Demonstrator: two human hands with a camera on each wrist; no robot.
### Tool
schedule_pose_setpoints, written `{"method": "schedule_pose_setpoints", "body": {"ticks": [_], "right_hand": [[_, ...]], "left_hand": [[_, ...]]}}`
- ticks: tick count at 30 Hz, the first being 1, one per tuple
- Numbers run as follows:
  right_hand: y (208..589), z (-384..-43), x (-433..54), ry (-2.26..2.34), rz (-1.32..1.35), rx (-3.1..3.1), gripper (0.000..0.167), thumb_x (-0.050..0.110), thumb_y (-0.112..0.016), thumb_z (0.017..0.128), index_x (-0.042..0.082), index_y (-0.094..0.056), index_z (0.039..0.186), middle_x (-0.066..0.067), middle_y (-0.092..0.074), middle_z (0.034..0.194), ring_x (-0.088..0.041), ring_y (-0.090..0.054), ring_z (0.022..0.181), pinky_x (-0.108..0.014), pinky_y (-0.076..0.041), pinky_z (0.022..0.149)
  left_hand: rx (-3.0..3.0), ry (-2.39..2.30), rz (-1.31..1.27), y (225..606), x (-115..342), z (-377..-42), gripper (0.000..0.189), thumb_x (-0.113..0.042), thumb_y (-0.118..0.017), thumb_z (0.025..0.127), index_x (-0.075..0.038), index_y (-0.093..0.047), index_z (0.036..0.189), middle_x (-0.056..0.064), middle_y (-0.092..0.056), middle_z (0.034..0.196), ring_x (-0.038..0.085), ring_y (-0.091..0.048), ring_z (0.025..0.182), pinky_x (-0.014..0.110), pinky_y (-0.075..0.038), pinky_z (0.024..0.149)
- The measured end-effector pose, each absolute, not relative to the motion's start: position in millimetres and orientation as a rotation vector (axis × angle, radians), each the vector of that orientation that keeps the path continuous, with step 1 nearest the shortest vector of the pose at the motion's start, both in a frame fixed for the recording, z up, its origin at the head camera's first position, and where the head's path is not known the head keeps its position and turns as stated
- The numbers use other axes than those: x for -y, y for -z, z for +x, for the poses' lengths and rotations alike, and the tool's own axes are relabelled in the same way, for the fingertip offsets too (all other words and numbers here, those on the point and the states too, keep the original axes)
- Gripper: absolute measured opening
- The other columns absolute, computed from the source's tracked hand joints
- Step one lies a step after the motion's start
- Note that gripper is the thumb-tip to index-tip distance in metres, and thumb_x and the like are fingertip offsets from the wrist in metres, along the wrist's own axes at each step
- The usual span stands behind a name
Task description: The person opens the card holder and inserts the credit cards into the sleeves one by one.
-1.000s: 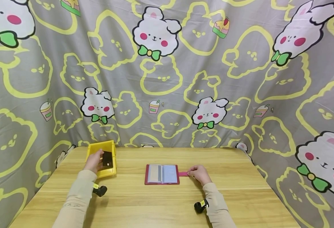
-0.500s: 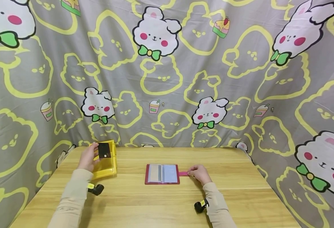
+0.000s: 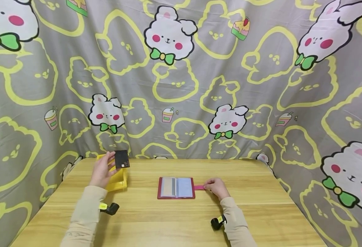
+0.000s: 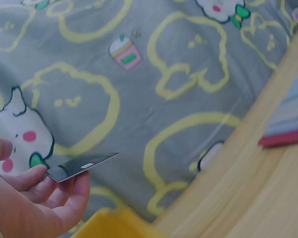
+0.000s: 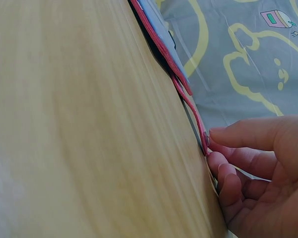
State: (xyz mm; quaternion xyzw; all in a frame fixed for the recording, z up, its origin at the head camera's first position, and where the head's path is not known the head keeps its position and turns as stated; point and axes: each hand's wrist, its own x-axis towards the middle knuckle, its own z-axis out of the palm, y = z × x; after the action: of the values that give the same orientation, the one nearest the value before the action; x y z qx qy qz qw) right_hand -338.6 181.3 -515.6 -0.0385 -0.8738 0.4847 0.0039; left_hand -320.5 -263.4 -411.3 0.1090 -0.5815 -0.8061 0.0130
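My left hand pinches a black bank card with a small pale chip, held up over the yellow bin. In the left wrist view the card is seen nearly edge-on between thumb and fingers. A red card holder lies spread on the table, with clear sleeves showing tan and bluish contents. From its right side runs a pink strap, whose end my right hand pinches. The right wrist view shows a metal snap on the strap beside the fingertips.
The wooden table reaches back to a grey patterned curtain that hangs behind and on both sides. A black camera is strapped to each sleeved wrist. The bin stands at the table's back left, partly covered by the left hand.
My left hand has lifted the black bank card out of the yellow bin, up and to the right. The right hand keeps its hold on the strap, and the card holder stays put.
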Motion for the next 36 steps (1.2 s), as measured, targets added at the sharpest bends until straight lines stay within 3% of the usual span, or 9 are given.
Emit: {"method": "schedule_pose_setpoints", "body": {"ticks": [6,10,21,28,36], "right_hand": [[514.5,-336.7,-180.1,-1.533,-0.142,2.738,0.007,0.007,-0.07,0.083,0.001,-0.072,0.086,-0.008,-0.066,0.083,-0.013,-0.047,0.061,-0.025,-0.04,0.055],[515.5,-336.8,-180.7,-1.526,-0.134,2.74,0.007,0.007,-0.07,0.083,0.001,-0.071,0.086,-0.009,-0.067,0.085,-0.015,-0.048,0.062,-0.026,-0.04,0.055],[516.4,-341.2,-182.9,-1.527,-0.139,2.735,0.007,0.008,-0.07,0.082,0.002,-0.072,0.085,-0.008,-0.067,0.084,-0.014,-0.048,0.061,-0.025,-0.04,0.055],[516.3,-342.1,-182.7,-1.538,-0.147,2.731,0.008,0.009,-0.07,0.082,0.002,-0.072,0.086,-0.008,-0.066,0.085,-0.015,-0.05,0.065,-0.025,-0.042,0.056],[514.5,-341.8,-181.7,-1.576,-0.154,2.666,0.012,0.007,-0.068,0.084,-0.001,-0.071,0.091,-0.008,-0.066,0.08,-0.015,-0.053,0.065,-0.025,-0.044,0.055]], "left_hand": [[1.73,2.581,0.251,413.7,237.5,-317.3,0.051,-0.046,-0.034,0.103,-0.013,-0.041,0.142,-0.013,-0.054,0.118,0.003,-0.056,0.097,0.028,-0.047,0.088],[1.702,2.617,0.212,418.4,219.5,-318.3,0.051,-0.045,-0.035,0.103,-0.011,-0.042,0.141,-0.013,-0.058,0.113,0.004,-0.059,0.094,0.029,-0.049,0.088],[1.66,2.669,0.19,443.5,166.0,-329.6,0.056,-0.042,-0.033,0.105,-0.003,-0.038,0.145,0.003,-0.052,0.131,0.01,-0.059,0.094,0.034,-0.046,0.085],[1.638,2.73,0.165,456.2,138.5,-332.3,0.054,-0.037,-0.03,0.106,0.001,-0.035,0.145,0.017,-0.037,0.15,0.013,-0.059,0.097,0.036,-0.046,0.09],[1.663,2.717,0.201,470.0,117.4,-332.3,0.052,-0.037,-0.034,0.105,0.001,-0.043,0.14,0.017,-0.047,0.142,0.015,-0.059,0.093,0.033,-0.048,0.082]]}}
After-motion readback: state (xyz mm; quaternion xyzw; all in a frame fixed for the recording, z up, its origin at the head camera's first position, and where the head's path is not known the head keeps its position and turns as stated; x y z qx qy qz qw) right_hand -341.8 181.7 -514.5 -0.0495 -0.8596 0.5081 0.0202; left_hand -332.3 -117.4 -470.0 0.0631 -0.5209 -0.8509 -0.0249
